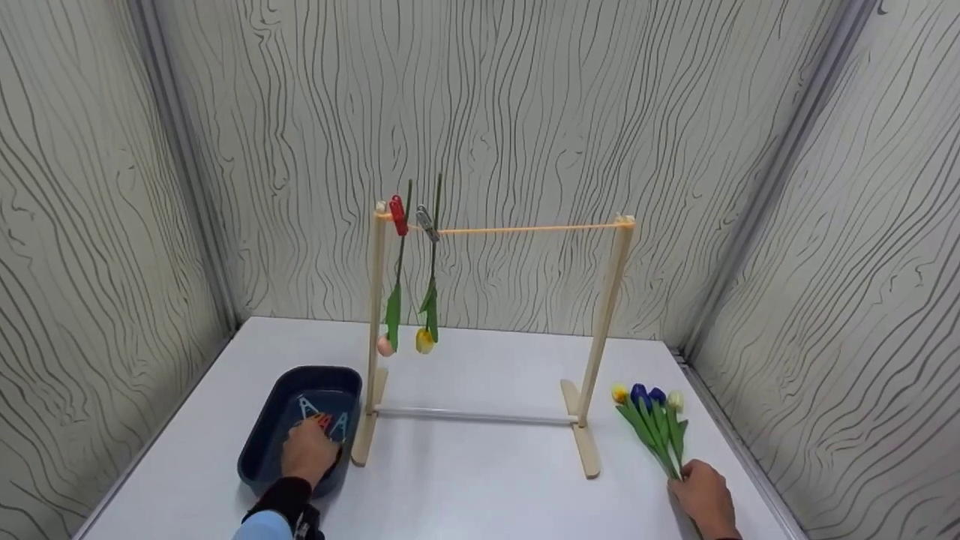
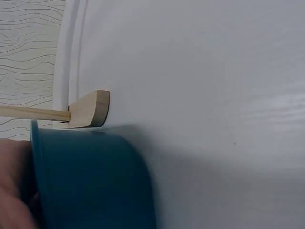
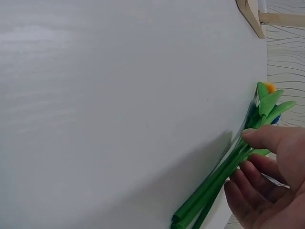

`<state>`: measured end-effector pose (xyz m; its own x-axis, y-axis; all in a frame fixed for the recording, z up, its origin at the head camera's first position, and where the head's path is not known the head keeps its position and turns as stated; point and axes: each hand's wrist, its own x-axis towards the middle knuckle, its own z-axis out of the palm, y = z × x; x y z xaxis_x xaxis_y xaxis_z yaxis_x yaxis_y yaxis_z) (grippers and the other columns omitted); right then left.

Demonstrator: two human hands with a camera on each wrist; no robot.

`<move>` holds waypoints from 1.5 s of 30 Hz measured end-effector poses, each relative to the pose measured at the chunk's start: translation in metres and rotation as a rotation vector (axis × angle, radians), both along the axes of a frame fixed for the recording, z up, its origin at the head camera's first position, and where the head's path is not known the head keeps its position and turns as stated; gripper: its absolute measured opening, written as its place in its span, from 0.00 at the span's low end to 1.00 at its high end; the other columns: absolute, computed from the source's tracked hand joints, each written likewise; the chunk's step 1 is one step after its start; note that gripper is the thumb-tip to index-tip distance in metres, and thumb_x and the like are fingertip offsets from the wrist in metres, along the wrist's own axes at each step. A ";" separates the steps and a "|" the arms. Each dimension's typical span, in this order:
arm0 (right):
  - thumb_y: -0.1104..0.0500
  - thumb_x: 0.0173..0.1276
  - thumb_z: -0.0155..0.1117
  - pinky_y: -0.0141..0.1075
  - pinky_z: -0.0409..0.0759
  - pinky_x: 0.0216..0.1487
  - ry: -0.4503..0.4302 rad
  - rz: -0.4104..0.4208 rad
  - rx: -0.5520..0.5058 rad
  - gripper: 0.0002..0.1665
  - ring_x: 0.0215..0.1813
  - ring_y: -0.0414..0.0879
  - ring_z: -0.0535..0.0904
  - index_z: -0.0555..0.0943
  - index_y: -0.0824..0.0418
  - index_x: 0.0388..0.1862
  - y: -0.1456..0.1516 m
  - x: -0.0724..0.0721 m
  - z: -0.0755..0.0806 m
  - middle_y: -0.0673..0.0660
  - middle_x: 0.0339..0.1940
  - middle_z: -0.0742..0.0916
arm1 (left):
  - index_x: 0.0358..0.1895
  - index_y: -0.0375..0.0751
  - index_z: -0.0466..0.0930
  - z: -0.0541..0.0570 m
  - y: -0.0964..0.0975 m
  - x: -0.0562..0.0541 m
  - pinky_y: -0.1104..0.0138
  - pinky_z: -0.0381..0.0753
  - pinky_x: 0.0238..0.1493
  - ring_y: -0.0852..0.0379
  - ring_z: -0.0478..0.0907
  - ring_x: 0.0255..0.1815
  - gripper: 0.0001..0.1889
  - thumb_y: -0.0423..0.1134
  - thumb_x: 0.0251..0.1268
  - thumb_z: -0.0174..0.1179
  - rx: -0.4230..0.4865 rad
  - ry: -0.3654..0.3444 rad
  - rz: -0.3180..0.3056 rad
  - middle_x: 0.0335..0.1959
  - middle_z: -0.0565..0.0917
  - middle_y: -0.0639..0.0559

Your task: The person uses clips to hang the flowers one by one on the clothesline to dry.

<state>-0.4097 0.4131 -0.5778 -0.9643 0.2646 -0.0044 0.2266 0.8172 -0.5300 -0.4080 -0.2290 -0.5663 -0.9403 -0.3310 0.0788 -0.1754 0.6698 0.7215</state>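
Note:
My left hand [image 1: 309, 453] reaches down into a dark blue basin [image 1: 330, 381], where light blue [image 1: 340, 426] and orange clothespins [image 1: 321, 419] lie. Its fingertips are hidden, so I cannot tell if they grip a clothespin; in the left wrist view the teal basin wall [image 2: 95, 176] covers them. On the right, my right hand [image 1: 703, 495] holds the green stems [image 3: 209, 183] of a bunch of artificial tulips [image 1: 656, 427] between thumb and fingers. The blooms are yellow, blue and whitish, pointing toward the back of the table.
A wooden frame [image 1: 604, 322] with an orange cord [image 1: 525, 229] stands mid-table. At the cord's left end, a red clothespin [image 1: 398, 215] holds a pink tulip [image 1: 385, 346] upside down; beside it a grey clothespin [image 1: 427, 223] holds a yellow tulip [image 1: 425, 341]. Patterned walls enclose the white table [image 1: 480, 487].

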 end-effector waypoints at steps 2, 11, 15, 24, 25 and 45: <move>0.65 0.64 0.71 0.49 0.86 0.40 0.004 -0.001 0.002 0.15 0.39 0.56 0.88 0.83 0.77 0.43 -0.002 0.001 -0.001 0.66 0.34 0.90 | 0.44 0.20 0.83 -0.001 0.001 0.000 0.49 0.89 0.35 0.39 0.89 0.37 0.11 0.27 0.62 0.69 -0.021 0.010 -0.001 0.38 0.87 0.28; 0.64 0.65 0.69 0.49 0.87 0.39 -0.029 -0.010 0.021 0.12 0.37 0.54 0.89 0.85 0.75 0.40 -0.002 0.006 -0.002 0.65 0.33 0.92 | 0.44 0.18 0.82 0.001 0.004 -0.001 0.51 0.88 0.33 0.40 0.88 0.34 0.09 0.24 0.65 0.63 -0.063 -0.030 -0.026 0.35 0.88 0.29; 0.64 0.66 0.68 0.50 0.87 0.40 -0.044 -0.019 0.012 0.12 0.38 0.55 0.89 0.86 0.75 0.41 -0.001 0.005 -0.003 0.66 0.35 0.92 | 0.42 0.19 0.82 0.000 0.007 -0.002 0.51 0.88 0.30 0.39 0.89 0.32 0.06 0.23 0.69 0.61 -0.090 -0.009 -0.037 0.33 0.88 0.30; 0.64 0.67 0.68 0.52 0.88 0.43 -0.052 -0.010 0.007 0.13 0.40 0.56 0.90 0.86 0.75 0.42 -0.002 0.003 -0.003 0.67 0.36 0.92 | 0.41 0.18 0.82 -0.008 0.006 -0.005 0.50 0.86 0.27 0.36 0.89 0.29 0.11 0.23 0.76 0.50 -0.093 0.054 -0.072 0.29 0.87 0.31; 0.64 0.67 0.68 0.52 0.88 0.44 -0.054 -0.013 0.000 0.13 0.40 0.56 0.90 0.86 0.75 0.43 -0.002 0.002 -0.003 0.67 0.36 0.92 | 0.42 0.18 0.82 -0.008 0.006 -0.005 0.50 0.86 0.27 0.36 0.89 0.29 0.11 0.22 0.76 0.50 -0.092 0.063 -0.075 0.29 0.87 0.31; 0.67 0.67 0.70 0.46 0.85 0.37 0.062 0.002 0.000 0.10 0.36 0.50 0.87 0.86 0.74 0.43 -0.002 0.002 0.005 0.62 0.33 0.91 | 0.55 0.23 0.87 0.025 -0.016 -0.015 0.47 0.91 0.54 0.36 0.90 0.52 0.17 0.29 0.67 0.72 0.045 0.084 -0.083 0.50 0.91 0.28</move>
<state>-0.4073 0.4107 -0.5727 -0.9634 0.2623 0.0556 0.1913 0.8178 -0.5428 -0.4227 -0.2447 -0.5408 -0.9554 -0.2575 0.1448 -0.0588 0.6462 0.7609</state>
